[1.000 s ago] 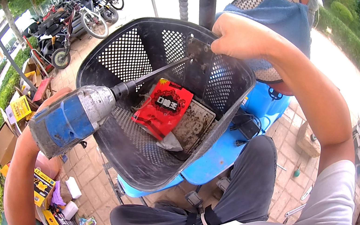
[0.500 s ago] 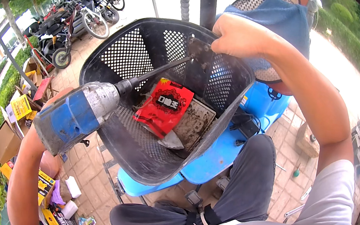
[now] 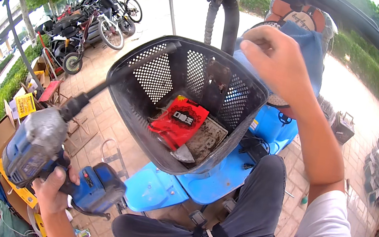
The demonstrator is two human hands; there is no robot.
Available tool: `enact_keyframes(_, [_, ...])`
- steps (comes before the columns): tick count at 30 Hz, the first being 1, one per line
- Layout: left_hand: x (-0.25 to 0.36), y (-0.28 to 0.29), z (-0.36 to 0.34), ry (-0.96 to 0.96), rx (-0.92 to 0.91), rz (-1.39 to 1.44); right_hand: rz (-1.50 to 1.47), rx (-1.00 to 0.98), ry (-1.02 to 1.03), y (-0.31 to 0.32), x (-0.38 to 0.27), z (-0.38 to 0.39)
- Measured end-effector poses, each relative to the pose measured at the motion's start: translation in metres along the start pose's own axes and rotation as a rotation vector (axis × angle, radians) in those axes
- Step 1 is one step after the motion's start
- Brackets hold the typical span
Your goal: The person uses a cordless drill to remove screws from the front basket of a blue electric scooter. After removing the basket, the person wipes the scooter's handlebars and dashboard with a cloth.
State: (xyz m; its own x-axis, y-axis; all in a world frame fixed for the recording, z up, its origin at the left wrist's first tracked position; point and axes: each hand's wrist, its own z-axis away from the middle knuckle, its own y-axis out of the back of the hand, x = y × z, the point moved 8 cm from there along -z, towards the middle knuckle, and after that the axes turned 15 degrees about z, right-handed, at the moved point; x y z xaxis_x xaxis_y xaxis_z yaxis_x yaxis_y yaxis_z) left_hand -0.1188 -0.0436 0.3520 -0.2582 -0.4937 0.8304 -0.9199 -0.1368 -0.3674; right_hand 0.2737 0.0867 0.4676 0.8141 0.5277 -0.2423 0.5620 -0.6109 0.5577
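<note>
My left hand holds a blue-and-grey cordless impact driver by its grip, its long dark extension bar angled up over the left part of a black mesh basket. The bar's tip is away from the metal plate on the basket's back wall. My right hand is raised above the basket's back right, over a blue cloth, fingers loosely curled and thumb apart, nothing visible in it. A red packet and a dirty flat board lie in the basket.
A blue scooter body sits below, black handlebars overhead. Cartons line the left, parked bikes stand behind. Metal parts and a dark box lie right. My bent legs are near the scooter.
The driver has pulled down and left, its bar leaving the plate and tilting upward. My right hand has left the basket rim and moved up and right. The view has tilted, showing more handlebar.
</note>
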Motion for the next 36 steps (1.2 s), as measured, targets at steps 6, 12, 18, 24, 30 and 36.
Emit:
enact_keyframes(6, [-0.017,-0.043,0.030,0.126,0.018,0.574,-0.370,-0.121,0.485,0.018,-0.155,0.096])
enact_keyframes(12, [-0.012,-0.075,0.047,0.320,-0.074,0.633,-0.515,-0.149,0.394,0.022,-0.156,0.119])
enact_keyframes(18, [-0.026,-0.098,0.055,0.511,-0.009,0.528,-0.393,0.260,-0.167,0.040,-0.017,0.099])
enact_keyframes(24, [-0.037,-0.107,0.050,0.729,0.041,0.567,-0.191,0.134,-0.258,0.024,0.053,0.050])
enact_keyframes(30, [-0.040,-0.125,0.043,0.761,0.106,0.464,-0.413,-0.239,-0.341,-0.041,0.069,0.037])
enact_keyframes(36, [-0.041,-0.139,0.035,0.788,0.113,0.414,-0.787,-0.456,-0.411,-0.067,0.070,0.037])
